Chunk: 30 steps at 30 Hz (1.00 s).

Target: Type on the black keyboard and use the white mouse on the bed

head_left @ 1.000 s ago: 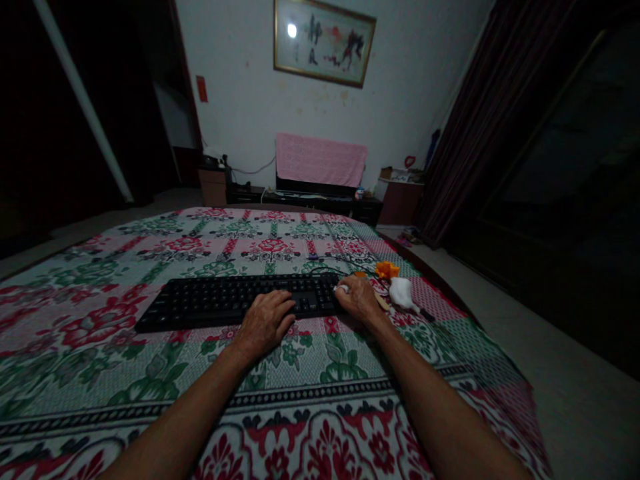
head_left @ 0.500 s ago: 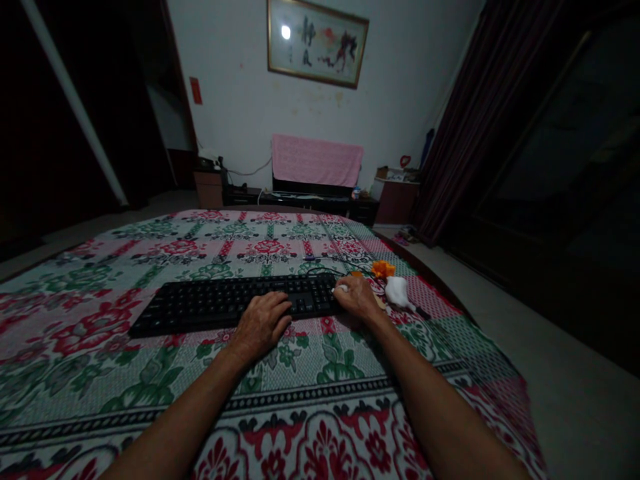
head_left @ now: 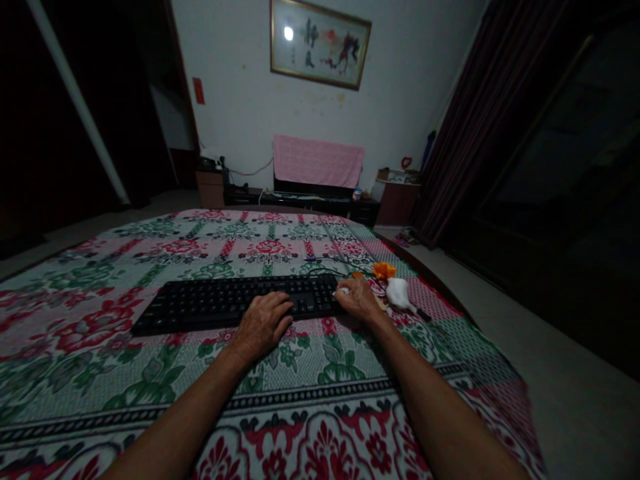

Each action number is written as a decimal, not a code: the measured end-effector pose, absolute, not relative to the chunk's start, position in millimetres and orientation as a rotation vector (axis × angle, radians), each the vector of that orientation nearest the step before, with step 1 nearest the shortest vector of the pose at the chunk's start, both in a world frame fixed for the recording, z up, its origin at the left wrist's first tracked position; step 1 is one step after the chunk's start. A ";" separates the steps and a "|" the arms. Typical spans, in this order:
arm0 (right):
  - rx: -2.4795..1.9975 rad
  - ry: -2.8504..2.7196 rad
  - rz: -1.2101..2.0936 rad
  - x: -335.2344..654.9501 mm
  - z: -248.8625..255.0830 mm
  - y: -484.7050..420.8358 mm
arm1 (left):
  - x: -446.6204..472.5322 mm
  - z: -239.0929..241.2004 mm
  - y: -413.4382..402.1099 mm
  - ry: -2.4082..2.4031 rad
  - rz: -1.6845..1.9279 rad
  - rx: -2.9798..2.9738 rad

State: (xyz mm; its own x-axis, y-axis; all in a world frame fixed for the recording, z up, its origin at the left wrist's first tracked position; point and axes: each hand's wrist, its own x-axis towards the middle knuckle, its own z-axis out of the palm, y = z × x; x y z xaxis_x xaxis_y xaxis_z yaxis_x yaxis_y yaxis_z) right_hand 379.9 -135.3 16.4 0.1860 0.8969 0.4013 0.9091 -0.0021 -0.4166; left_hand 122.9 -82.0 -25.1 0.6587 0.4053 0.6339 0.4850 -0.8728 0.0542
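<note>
Keyboard (head_left: 195, 307): before me on tablecloth (head_left: 150, 373).
Left hand (head_left: 264, 323): on its near edge.
Right hand (head_left: 359, 300): at its right end.
Small object (head_left: 343, 291): in right hand.

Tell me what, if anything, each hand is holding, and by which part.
The right hand holds a small white thing, mostly hidden, so which part cannot be told. The left hand rests on the keyboard, seemingly gripping nothing.

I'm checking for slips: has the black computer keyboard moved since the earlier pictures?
No, the black computer keyboard shows no visible shift against the floral tablecloth.

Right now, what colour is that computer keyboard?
Black; the computer keyboard shows best in the head view.
</note>
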 end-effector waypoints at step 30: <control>-1.830 -1.650 0.182 395.4 8.8 -132.7 | 123.8 -22.3 -83.1 -0.763 -0.969 -2.765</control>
State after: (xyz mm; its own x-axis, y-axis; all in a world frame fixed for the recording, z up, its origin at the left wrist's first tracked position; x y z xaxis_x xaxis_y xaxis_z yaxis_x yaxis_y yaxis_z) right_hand 395.4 -132.7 8.8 0.1948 0.9280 0.3177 0.8361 0.0123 -0.5484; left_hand 123.8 -83.1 -22.3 0.6694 0.4222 0.6113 0.4949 -0.8671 0.0570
